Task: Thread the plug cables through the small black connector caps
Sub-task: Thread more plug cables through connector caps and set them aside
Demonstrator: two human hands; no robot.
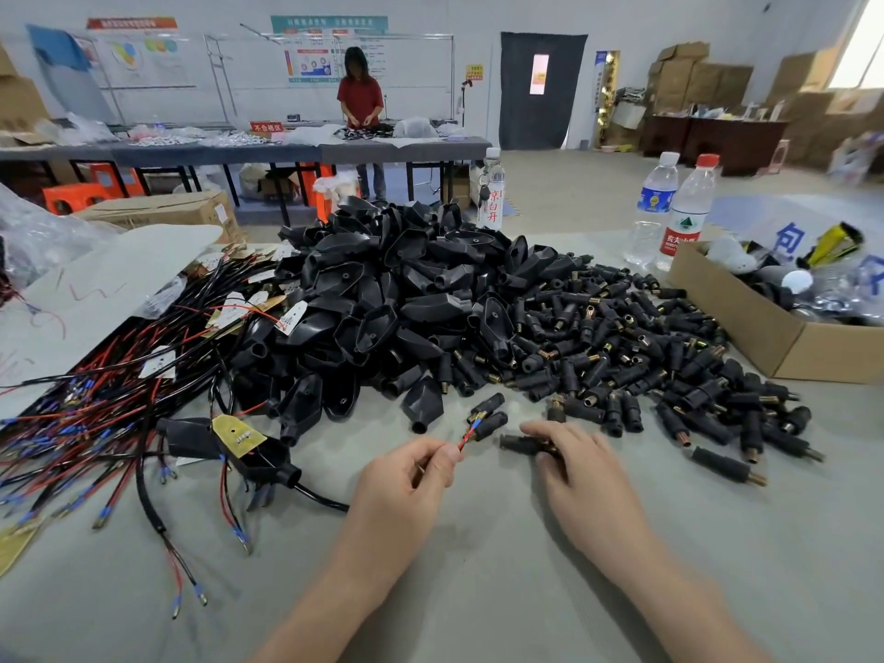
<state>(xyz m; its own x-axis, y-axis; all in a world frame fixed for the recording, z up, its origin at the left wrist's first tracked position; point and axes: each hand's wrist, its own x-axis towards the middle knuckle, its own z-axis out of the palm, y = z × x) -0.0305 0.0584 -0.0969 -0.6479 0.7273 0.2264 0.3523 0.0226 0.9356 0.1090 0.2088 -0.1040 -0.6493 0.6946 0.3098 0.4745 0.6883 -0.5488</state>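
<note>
Left hand (406, 476) pinches red wire (465, 441); caps (492, 422) black, brass-tipped

Tabletop (478, 590): grey, matt, cloth-like.
Big covers (382, 289): black plastic, smooth, half-glossy.
Small caps (622, 337): duller black plastic; brass-coloured metal tips, shiny.
Wire (466, 440) pinched in my left hand (406, 476): smooth red plastic sheath, blue sleeve.
Cap (519, 444) at my right hand (574, 464): same matt black.
Tags (292, 315): white paper.
Box (746, 323): raw brown cardboard.
Bottles (684, 217): clear glossy plastic.

red sign (267, 127) 不合格区 on far table (287, 153), 白开 on clear bottle (492, 203)
</note>
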